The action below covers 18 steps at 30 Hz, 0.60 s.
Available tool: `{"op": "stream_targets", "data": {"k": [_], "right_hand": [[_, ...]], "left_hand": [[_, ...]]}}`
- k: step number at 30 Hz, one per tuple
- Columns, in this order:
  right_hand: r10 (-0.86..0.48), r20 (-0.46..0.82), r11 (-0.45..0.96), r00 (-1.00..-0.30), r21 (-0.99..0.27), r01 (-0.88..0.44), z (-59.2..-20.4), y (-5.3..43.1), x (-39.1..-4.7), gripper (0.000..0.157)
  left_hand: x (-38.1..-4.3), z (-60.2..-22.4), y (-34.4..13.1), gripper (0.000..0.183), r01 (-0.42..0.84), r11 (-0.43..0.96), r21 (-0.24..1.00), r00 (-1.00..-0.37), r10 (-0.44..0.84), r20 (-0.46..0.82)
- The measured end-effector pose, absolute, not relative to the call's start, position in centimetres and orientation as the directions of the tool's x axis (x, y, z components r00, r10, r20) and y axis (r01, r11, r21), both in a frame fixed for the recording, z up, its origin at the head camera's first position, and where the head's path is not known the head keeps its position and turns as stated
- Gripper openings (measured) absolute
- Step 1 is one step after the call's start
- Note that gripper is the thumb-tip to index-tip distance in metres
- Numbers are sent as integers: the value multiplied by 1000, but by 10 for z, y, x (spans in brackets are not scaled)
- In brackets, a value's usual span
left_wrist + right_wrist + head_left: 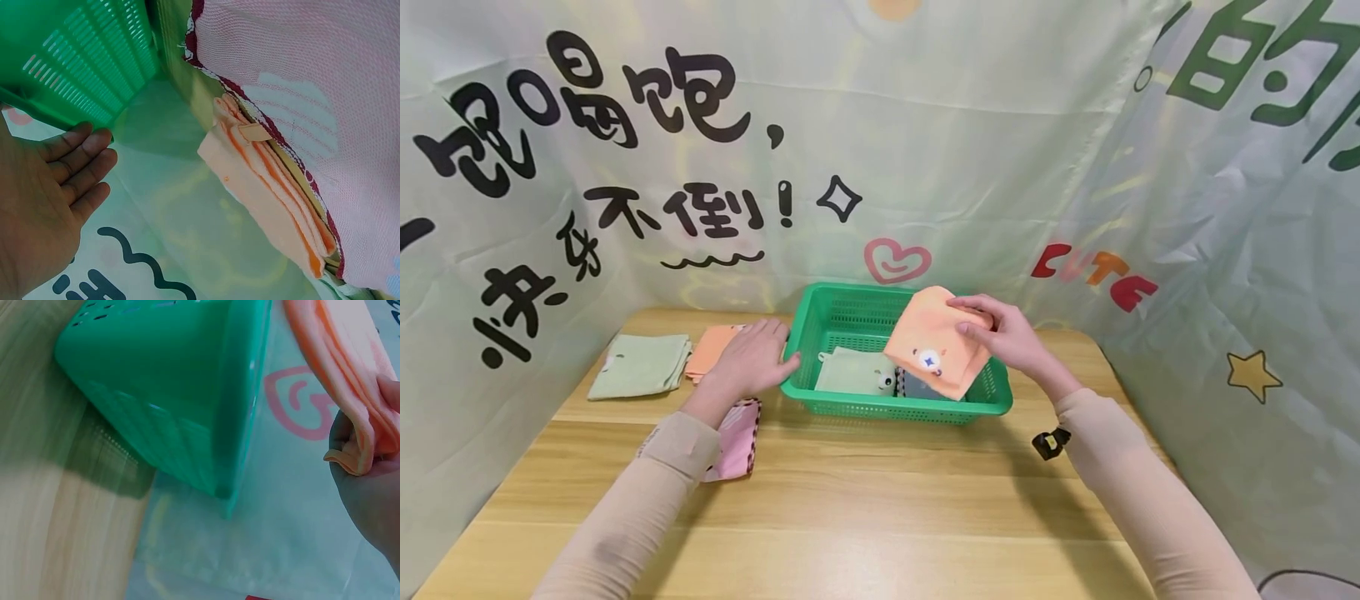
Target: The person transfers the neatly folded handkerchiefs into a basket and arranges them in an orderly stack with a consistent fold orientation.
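Note:
My right hand (pixel 1006 335) pinches a folded orange towel (pixel 936 337) with a small bear face, thumb on one side and fingers on the other. It is held over the right half of a green plastic basket (pixel 891 410). In the right wrist view the towel's folded layers (pixel 350 381) hang from the grip. My left hand (pixel 751 357) is at the basket's left rim, fingers extended with nothing in them. Inside the basket lie a folded pale green towel (pixel 853 371) and a grey one with a checked edge (pixel 917 385), partly hidden by the orange towel.
Left of the basket, a folded light green towel (pixel 638 367) and another orange towel (pixel 711 350) lie on the wooden table (pixel 865 500). A pink towel (pixel 739 442) with a dark checked edge sits partly under my left forearm. A printed cloth backdrop (pixel 985 167) stands behind.

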State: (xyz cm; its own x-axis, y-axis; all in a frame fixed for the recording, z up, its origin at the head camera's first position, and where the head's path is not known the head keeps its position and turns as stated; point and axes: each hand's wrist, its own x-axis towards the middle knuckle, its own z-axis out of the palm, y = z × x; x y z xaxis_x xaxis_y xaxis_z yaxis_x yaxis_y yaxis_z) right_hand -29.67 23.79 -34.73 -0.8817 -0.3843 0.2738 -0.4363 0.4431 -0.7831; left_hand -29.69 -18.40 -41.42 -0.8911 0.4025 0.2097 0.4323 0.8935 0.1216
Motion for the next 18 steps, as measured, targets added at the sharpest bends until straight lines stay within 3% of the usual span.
{"op": "stream_targets", "data": {"k": [10, 18], "right_hand": [[-380, 181, 497, -907, -787, -365, -358, 242, -309, 40], [-509, 91, 550, -856, -731, -404, -373, 244, -318, 37]], "left_hand": [[-297, -414, -184, 45, 429, 894, 128, -894, 399, 205], [-298, -415, -184, 45, 421, 897, 135, -899, 393, 194]]}}
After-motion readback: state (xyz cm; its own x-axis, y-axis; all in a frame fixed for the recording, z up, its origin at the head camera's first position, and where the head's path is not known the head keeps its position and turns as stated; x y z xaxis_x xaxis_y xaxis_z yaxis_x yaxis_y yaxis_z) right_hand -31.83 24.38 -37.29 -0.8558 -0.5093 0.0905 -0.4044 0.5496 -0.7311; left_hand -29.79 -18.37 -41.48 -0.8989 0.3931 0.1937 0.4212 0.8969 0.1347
